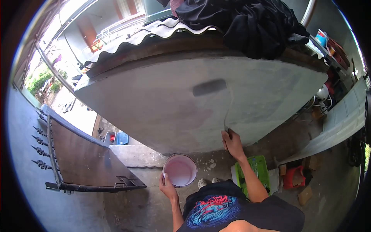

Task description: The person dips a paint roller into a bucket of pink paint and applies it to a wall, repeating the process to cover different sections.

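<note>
My right hand [234, 145] is closed around the handle of a paint roller [210, 88]. A thin wire arm runs up from the handle, and the grey, blurred roller head lies against the upper middle of a grey-white wall [154, 104]. Patches of the wall differ in shade. Low on the left, my left hand [167, 188] grips the near-left rim of a round bucket [192, 160]. Pale, pinkish-looking liquid shows inside, and the bucket is tipped slightly toward me.
Corrugated roofing [158, 31] tops the wall, with black cloth [266, 23] draped over it. A brown metal gate [81, 150] stands at left. By my right arm sits a green crate [259, 170], with a red container [293, 177] farther right. A blue tray [122, 138] lies beyond the gate.
</note>
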`<state>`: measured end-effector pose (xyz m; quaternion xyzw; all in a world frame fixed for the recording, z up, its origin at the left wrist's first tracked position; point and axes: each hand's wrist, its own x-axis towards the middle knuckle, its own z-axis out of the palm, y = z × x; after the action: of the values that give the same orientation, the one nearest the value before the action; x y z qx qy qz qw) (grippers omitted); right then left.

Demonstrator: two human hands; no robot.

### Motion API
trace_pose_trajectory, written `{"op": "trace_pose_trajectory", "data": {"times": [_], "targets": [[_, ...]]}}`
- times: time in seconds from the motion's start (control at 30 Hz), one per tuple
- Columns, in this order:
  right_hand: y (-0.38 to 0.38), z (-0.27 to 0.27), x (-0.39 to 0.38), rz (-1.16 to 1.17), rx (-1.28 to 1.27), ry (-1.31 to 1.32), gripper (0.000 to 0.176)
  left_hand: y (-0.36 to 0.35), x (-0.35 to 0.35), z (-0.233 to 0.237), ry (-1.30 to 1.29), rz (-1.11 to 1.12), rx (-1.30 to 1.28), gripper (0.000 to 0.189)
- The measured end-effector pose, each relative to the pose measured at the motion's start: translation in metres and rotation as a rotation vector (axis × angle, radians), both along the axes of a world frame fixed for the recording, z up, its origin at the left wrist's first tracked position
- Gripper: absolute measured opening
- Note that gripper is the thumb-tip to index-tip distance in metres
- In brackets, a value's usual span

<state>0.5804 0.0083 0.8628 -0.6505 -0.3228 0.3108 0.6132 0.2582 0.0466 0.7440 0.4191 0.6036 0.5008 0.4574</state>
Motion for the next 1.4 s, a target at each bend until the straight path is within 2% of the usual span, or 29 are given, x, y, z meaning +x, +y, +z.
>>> {"op": "trace_pose_trajectory", "data": {"times": [0.1,0.2,0.33,0.47,0.53,0.57,0.67,0.73,0.8,0.87,0.97,1.07,1.1,1.17,1.27,1.33,1.4], "targets": [[0.025,0.052,0.001,0.069,0.074,-0.066,0.039,-0.011,0.001,0.011,0.01,0.05,-0.013,0.038],[0.044,0.057,-0.01,0.097,0.104,-0.052,0.038,-0.018,-0.004,0.013,0.01,0.037,-0.024,0.039],[0.045,0.004,-0.032,0.019,0.076,-0.052,0.042,-0.018,-0.014,-0.005,0.015,0.067,0.0,0.039],[0.018,-0.06,-0.045,-0.068,-0.07,-0.108,0.046,-0.002,-0.022,-0.012,-0.021,0.01,-0.028,0.04],[0.011,-0.063,-0.046,-0.107,-0.124,-0.112,0.047,0.012,-0.028,-0.007,-0.038,-0.022,-0.023,0.041],[0.011,-0.063,-0.044,-0.142,-0.137,-0.198,0.047,0.019,-0.03,-0.003,-0.027,-0.046,-0.02,0.042],[0.023,-0.019,-0.044,-0.183,-0.132,-0.294,0.049,0.047,-0.042,0.01,-0.008,-0.099,-0.002,0.044],[0.039,0.02,-0.046,-0.146,-0.013,-0.35,0.05,0.059,-0.054,0.011,-0.002,-0.135,-0.007,0.045],[0.06,0.054,-0.052,-0.134,0.001,-0.304,0.051,0.073,-0.063,0.008,-0.007,-0.164,0.029,0.045],[0.076,0.06,-0.064,-0.113,0.024,-0.256,0.052,0.08,-0.068,0.014,0.009,-0.164,0.058,0.045],[0.092,0.031,-0.076,-0.141,0.113,-0.244,0.053,0.087,-0.078,0.021,0.017,-0.186,0.065,0.045],[0.078,-0.044,-0.092,-0.171,-0.025,-0.184,0.052,0.091,-0.097,0.007,-0.042,-0.16,0.045,0.044],[0.069,-0.071,-0.095,-0.2,-0.038,-0.262,0.054,0.092,-0.101,0.003,-0.048,-0.15,0.04,0.044],[0.056,-0.086,-0.099,-0.24,-0.056,-0.346,0.056,0.093,-0.107,-0.001,-0.06,-0.151,0.031,0.044],[0.05,-0.068,-0.103,-0.269,-0.101,-0.382,0.056,0.098,-0.114,0.001,-0.03,-0.163,0.014,0.044],[0.055,-0.03,-0.095,-0.272,-0.107,-0.401,0.049,0.103,-0.115,0.0,-0.008,-0.177,0.003,0.044],[0.068,0.007,-0.087,-0.263,-0.078,-0.427,0.05,0.108,-0.118,-0.002,-0.004,-0.201,0.001,0.045]]}}
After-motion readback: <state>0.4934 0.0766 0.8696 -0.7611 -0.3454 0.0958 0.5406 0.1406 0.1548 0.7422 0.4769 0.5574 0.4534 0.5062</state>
